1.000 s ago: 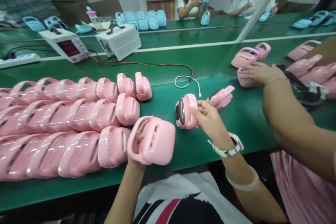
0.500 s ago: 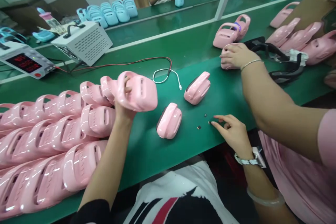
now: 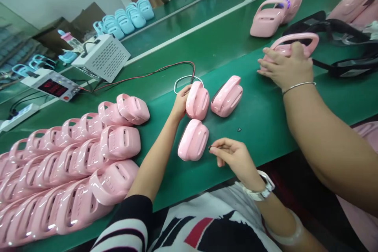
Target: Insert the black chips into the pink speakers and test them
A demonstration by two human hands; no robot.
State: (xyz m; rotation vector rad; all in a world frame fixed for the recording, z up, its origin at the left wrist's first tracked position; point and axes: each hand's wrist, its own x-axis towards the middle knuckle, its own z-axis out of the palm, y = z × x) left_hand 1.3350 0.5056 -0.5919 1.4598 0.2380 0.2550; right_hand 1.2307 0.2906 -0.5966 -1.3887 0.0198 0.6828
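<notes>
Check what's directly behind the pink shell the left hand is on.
Behind the pink shell under the left hand lies a white cable loop joined by a red and black lead on the green belt. The shell covers the loop's near side.

There is only one view, from a camera on the person's head. It looks forward and down, tilted a little, over the green counter (image 3: pixel 260 126). It is close to the person's own left hand (image 3: pixel 179 104) and right hand (image 3: pixel 234 156), while the far benches appear small at the upper edge.
</notes>
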